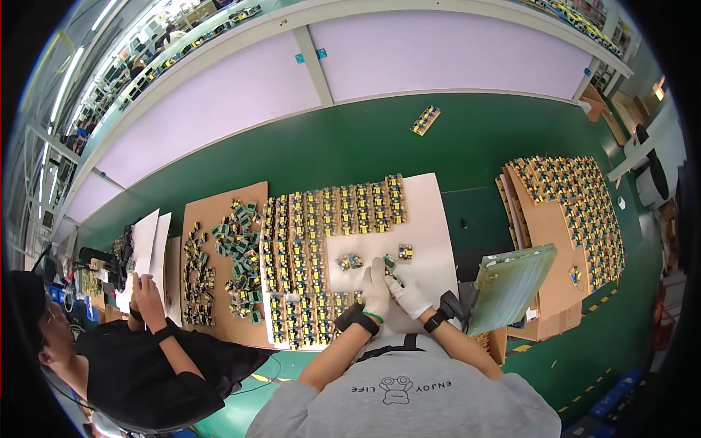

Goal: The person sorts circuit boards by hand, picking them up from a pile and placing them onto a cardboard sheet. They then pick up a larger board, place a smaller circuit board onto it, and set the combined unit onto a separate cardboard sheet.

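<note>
My gloved left hand point(375, 293) and gloved right hand point(409, 298) come together over the white sheet point(423, 219) on the workbench. Both are closed around a small circuit board point(391, 261) with green and dark parts, largely covered by the fingers. Just past my right fingertips lies a loose yellow-and-black circuit board point(405, 252). Two small boards point(350, 261) rest to the left of my left hand. Dense rows of circuit boards point(314, 215) with yellow parts stand along the sheet's left and far side.
To the left, brown cardboard point(196, 212) bears scattered green boards point(237, 248); a co-worker in black point(146, 365) sits beside it. At right stand a stack of greenish translucent panels point(511, 288) and cardboard point(548, 226) with more boards. A board strip point(425, 120) lies on the green surface beyond.
</note>
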{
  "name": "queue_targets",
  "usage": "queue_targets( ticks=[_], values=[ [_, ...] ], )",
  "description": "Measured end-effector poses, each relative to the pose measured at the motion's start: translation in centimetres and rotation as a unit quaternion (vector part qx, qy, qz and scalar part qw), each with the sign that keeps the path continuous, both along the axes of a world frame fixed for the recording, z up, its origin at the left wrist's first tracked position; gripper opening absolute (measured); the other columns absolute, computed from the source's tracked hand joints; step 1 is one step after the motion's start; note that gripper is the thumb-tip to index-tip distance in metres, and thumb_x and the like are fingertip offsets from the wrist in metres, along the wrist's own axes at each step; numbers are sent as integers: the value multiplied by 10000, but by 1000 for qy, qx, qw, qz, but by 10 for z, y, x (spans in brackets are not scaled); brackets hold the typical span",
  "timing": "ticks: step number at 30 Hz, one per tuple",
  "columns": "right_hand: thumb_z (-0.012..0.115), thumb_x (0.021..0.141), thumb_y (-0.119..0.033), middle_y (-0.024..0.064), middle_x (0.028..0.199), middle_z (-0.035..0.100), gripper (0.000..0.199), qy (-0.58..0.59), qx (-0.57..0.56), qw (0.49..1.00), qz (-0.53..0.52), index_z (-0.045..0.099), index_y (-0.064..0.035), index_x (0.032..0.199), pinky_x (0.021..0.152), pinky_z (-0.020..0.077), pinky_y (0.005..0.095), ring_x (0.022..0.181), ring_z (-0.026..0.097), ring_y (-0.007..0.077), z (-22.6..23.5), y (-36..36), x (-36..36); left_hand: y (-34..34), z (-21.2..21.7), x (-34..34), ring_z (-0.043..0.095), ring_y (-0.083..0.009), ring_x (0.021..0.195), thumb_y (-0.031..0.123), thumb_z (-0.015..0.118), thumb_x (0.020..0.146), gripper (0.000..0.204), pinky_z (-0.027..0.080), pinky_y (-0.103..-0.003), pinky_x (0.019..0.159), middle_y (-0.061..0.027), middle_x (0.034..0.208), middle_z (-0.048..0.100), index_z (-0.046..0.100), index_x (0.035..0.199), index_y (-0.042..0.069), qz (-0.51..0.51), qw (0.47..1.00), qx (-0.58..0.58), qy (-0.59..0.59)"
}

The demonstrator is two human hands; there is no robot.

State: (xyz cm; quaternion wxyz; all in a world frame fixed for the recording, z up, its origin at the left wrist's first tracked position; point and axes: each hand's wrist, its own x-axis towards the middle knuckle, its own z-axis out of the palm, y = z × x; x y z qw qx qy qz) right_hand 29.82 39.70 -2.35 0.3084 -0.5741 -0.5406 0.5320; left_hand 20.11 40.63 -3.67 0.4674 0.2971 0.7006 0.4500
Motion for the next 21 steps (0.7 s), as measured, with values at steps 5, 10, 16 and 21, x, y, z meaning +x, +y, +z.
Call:
queue_targets(
  ticks=[5,10,16,21],
  values=[
    [551,897,-397,72,784,640,417,76,-64,995,33,609,-11,1045,659,480,298,706,584,133,-6,0,1,-1,-20,-6,521,-178,837,395,495,913,424,414,-293,788,-97,900,599,600,989,-9,40,949,-4,-312],
    [582,885,-370,59,791,640,390,84,-64,994,21,609,-10,1034,630,480,278,687,579,109,-16,-7,-5,-5,-16,-7,545,-124,636,353,523,903,251,456,-279,555,-7,745,554,572,871,109,82,889,-25,-449],
    [596,881,-326,48,774,628,350,107,-52,993,15,603,-10,1031,603,466,271,663,558,83,-1,-11,-3,-8,23,-6,553,-144,627,374,535,886,249,464,-295,562,-14,745,569,571,882,127,113,890,-70,-436],
    [581,837,-455,152,835,653,465,-182,-5,981,71,616,-17,990,602,460,378,680,621,277,3,-3,16,-10,13,-8,588,-218,734,397,500,897,403,468,-315,649,-90,824,611,564,928,0,4,997,-43,-69]
  ],
)
